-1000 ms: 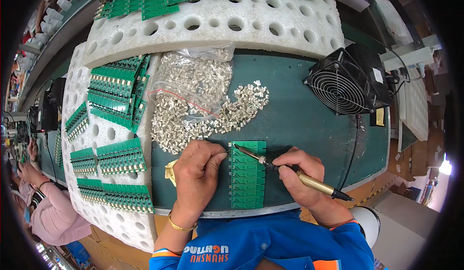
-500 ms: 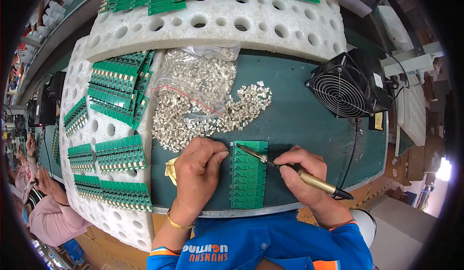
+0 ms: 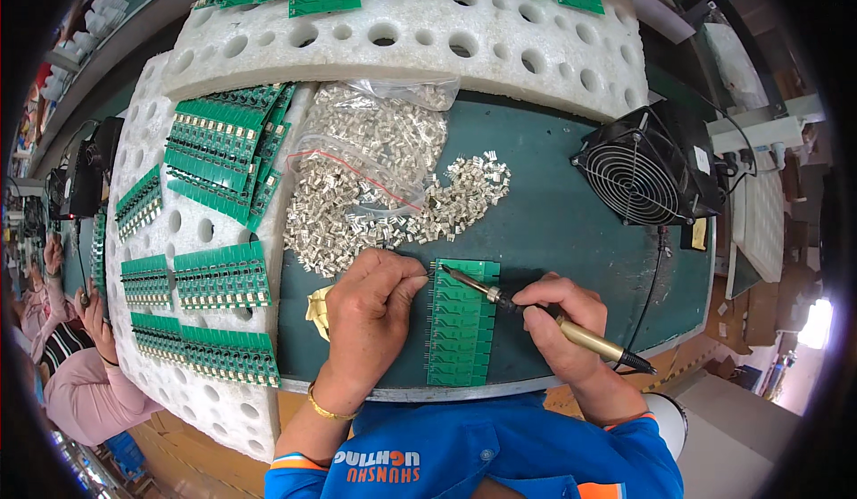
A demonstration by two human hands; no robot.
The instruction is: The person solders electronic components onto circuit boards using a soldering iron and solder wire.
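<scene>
A green circuit board panel point(image 3: 461, 343) lies on the dark green bench mat in front of me, with rows of pins along its left edge. My right hand point(image 3: 564, 320) grips a soldering iron point(image 3: 591, 341) with a gold-coloured handle; its tip reaches the panel's upper left corner. Beside that corner my left hand point(image 3: 370, 307) is closed in a pinch, and whatever is between the fingertips is too small or hidden to name. Just beyond it, a heap of small white connectors point(image 3: 464, 197) spills from a clear plastic bag point(image 3: 384, 133).
White foam boards with round holes point(image 3: 207, 401) stand left and at the back, bearing several green circuit panels point(image 3: 223, 276). A black fan point(image 3: 647, 169) sits at the right with its cable. A crumpled yellow scrap point(image 3: 318, 311) lies by my left hand. Another person point(image 3: 89, 383) works far left.
The view has shifted slightly. My hands and the soldering iron keep nearly the same place at the panel's upper left corner.
</scene>
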